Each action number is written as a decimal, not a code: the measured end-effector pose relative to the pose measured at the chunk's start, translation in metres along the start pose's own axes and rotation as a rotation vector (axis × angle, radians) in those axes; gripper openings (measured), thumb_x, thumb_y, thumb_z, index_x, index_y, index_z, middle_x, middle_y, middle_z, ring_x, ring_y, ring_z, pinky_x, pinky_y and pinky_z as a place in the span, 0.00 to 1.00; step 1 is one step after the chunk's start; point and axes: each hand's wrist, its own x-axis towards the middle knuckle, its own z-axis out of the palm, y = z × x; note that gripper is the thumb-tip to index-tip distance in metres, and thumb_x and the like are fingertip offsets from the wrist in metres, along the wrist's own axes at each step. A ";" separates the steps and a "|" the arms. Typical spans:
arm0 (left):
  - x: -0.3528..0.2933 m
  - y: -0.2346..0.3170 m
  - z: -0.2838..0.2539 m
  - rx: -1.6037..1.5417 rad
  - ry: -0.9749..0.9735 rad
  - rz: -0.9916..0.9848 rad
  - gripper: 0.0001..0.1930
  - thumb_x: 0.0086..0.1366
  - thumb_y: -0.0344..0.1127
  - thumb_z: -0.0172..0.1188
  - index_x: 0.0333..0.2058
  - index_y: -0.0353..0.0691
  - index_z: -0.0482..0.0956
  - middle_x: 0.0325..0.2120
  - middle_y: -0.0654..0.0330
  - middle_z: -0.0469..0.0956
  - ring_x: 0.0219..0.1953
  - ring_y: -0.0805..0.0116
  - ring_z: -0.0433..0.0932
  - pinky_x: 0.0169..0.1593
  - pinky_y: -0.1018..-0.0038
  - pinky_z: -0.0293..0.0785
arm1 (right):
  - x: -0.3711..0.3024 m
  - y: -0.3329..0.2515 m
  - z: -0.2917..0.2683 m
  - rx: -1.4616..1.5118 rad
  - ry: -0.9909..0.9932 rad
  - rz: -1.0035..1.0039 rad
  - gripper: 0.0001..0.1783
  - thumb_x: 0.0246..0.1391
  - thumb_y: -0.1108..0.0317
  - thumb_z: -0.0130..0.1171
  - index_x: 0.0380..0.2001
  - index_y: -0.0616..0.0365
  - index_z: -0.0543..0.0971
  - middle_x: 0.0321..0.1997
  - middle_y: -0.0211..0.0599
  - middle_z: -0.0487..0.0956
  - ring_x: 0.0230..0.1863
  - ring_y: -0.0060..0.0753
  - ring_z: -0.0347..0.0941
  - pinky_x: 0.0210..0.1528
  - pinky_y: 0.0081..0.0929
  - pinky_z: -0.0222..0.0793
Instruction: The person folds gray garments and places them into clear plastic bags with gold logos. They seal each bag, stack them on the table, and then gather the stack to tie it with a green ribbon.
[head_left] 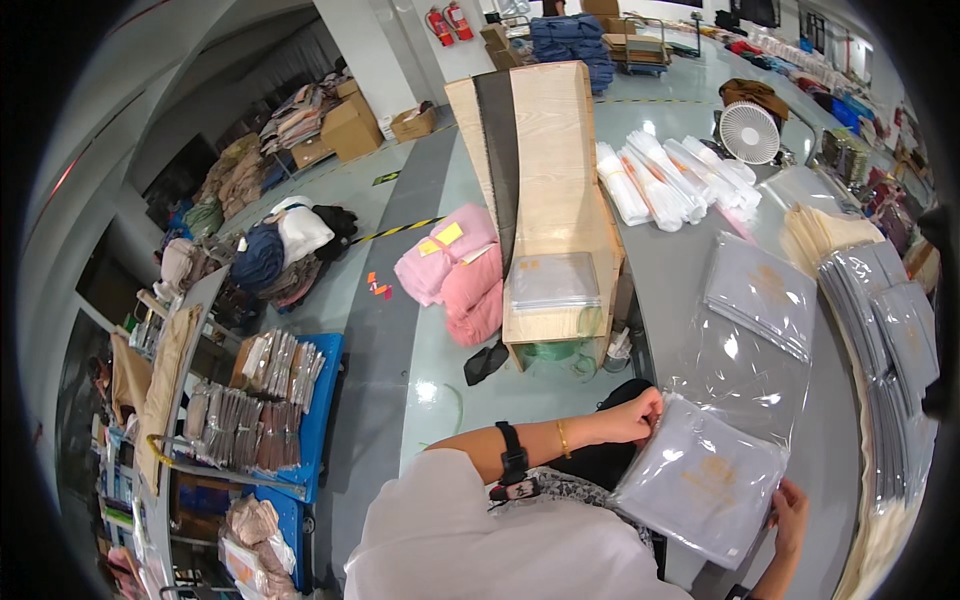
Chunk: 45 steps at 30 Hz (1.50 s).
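Observation:
A flat, square folded grey textile in a clear plastic bag (pixel 700 478) lies tilted at the near edge of the grey table, gold print on its front. My left hand (pixel 636 418) is closed in a pinch at the bag's upper left corner. At the lower right edge, my right hand (pixel 790 515) grips the same bag, thumb on the near face, other fingers partly hidden. Just beyond lies a glossy clear plastic sheet or bag (pixel 735 370), partly under a second bagged grey textile (pixel 762 292).
Rows of similar grey packages (pixel 868 330) line the right side. Clear plastic bundles (pixel 675 180) and a white fan (pixel 749 132) stand farther back. Left of the table are a wooden stand (pixel 556 150) with a package on it, pink bundles (pixel 470 290) and blue carts (pixel 320 400).

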 end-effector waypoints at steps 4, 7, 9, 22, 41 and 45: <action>-0.020 -0.016 -0.006 0.100 0.129 0.152 0.21 0.63 0.15 0.52 0.48 0.43 0.57 0.38 0.58 0.73 0.34 0.72 0.77 0.33 0.75 0.75 | -0.012 -0.016 0.016 0.183 -0.155 -0.079 0.19 0.56 0.79 0.54 0.52 0.70 0.78 0.37 0.35 0.82 0.25 0.20 0.73 0.15 0.16 0.65; -0.039 -0.013 0.001 -0.091 0.291 -0.117 0.14 0.69 0.23 0.56 0.47 0.42 0.62 0.37 0.61 0.78 0.34 0.75 0.77 0.32 0.77 0.73 | -0.012 -0.022 0.021 0.133 -0.194 -0.051 0.18 0.55 0.82 0.54 0.49 0.70 0.79 0.35 0.35 0.82 0.25 0.21 0.75 0.16 0.18 0.67; -0.047 -0.007 0.007 -0.075 0.308 -0.281 0.08 0.71 0.27 0.56 0.46 0.40 0.68 0.35 0.64 0.77 0.34 0.78 0.76 0.34 0.78 0.72 | -0.009 -0.021 0.020 0.101 -0.234 -0.031 0.16 0.55 0.83 0.53 0.47 0.70 0.79 0.33 0.35 0.82 0.25 0.21 0.75 0.16 0.18 0.68; -0.100 0.012 0.022 0.093 0.251 -0.524 0.03 0.74 0.28 0.52 0.44 0.40 0.73 0.33 0.70 0.75 0.36 0.82 0.72 0.41 0.82 0.69 | -0.072 -0.023 0.028 -0.128 -0.114 0.162 0.06 0.58 0.80 0.55 0.38 0.65 0.78 0.27 0.34 0.79 0.28 0.23 0.76 0.29 0.25 0.74; -0.085 0.074 0.076 -0.810 -0.008 -0.173 0.09 0.71 0.38 0.52 0.37 0.38 0.67 0.64 0.39 0.64 0.71 0.36 0.58 0.74 0.42 0.53 | -0.082 -0.053 0.120 -0.918 0.221 -0.899 0.24 0.49 0.62 0.69 0.48 0.57 0.73 0.52 0.48 0.82 0.57 0.50 0.78 0.51 0.43 0.75; -0.068 0.074 0.097 0.566 -0.549 0.392 0.11 0.67 0.36 0.61 0.41 0.38 0.71 0.67 0.35 0.61 0.70 0.34 0.61 0.72 0.51 0.56 | -0.059 -0.055 0.105 -0.805 0.102 -0.574 0.19 0.53 0.61 0.65 0.47 0.54 0.74 0.33 0.45 0.83 0.37 0.53 0.80 0.38 0.47 0.75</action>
